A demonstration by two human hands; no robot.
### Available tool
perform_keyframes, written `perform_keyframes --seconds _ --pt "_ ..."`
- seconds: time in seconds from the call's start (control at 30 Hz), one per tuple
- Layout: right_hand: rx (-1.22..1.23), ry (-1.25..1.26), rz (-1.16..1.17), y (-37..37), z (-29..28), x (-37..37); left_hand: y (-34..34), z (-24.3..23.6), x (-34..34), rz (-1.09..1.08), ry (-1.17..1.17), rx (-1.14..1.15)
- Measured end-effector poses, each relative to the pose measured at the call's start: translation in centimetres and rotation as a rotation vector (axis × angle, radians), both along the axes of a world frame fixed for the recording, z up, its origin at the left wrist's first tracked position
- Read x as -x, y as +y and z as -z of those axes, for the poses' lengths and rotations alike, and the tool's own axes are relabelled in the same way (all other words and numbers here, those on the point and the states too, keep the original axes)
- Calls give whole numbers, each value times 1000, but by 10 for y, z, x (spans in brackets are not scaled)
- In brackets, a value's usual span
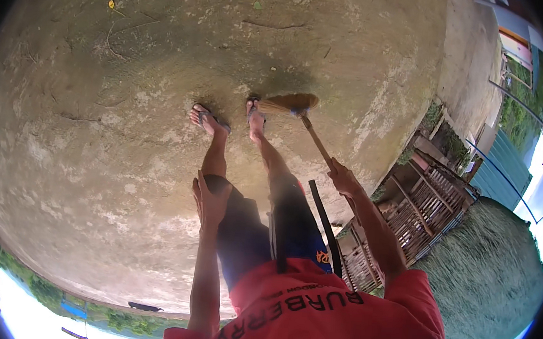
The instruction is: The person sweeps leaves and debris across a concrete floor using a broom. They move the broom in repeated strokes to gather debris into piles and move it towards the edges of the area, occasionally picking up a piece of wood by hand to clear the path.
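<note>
My right hand [346, 178] is wrapped round the wooden handle of a broom [316, 138], which slants down toward the ground. The tan, fan-shaped bristles [288, 102] touch or hover just over the dirt beside my right foot; which of the two I cannot tell. My left hand [211, 199] holds nothing and sits by my left knee, its fingers stretched out. Whether it rests on the leg is unclear. Both feet, in flip-flops, stand on the ground left of the bristles.
Bare, uneven ground [124, 156] spreads around me, with a thin twig [273, 25], a small green leaf [257, 5] and a yellow bit [111, 4] ahead. To the right stand a wooden slat fence [413, 211] and a thatched roof [494, 279].
</note>
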State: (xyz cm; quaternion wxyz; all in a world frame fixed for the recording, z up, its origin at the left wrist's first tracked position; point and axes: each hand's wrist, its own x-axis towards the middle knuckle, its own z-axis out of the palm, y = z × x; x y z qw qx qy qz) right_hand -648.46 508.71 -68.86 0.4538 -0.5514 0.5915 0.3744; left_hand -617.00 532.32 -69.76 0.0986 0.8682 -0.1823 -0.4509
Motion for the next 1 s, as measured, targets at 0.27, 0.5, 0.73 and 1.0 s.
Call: perform_keyframes --seconds 0.27,0.5,0.73,1.0 --pt "638 -586 36 -190 177 -121 -102 34 90 326 426 -143" --pt "434 -437 145 -66 5 -127 -97 27 27 263 323 -293" --pt "155 -105 616 14 58 -39 -125 56 3 290 186 -313" --pt "-365 -562 1328 -97 97 -285 -154 53 -24 372 246 -384"
